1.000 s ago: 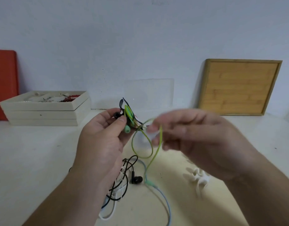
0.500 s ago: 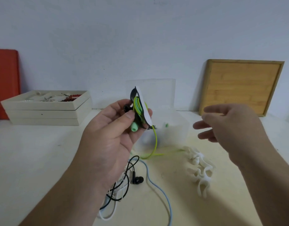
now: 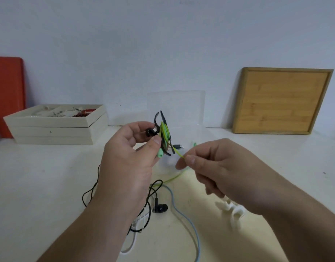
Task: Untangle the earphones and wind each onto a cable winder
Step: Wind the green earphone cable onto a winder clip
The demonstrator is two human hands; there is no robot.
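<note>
My right hand (image 3: 215, 167), open and clear of the cord half a second ago, has returned and now pinches the green cord (image 3: 179, 155) between thumb and forefinger, just beside the winder (image 3: 163, 133). My left hand (image 3: 132, 154) is clamped on the winder, held above the table (image 3: 40, 176). Several turns are on; slack trails down to the table. Judgement: another wrap is due. Black and blue earphones lie unwound below.

Pale wall (image 3: 162, 44) behind a white table (image 3: 40, 186) — bamboo board (image 3: 281, 101) leaning there.
</note>
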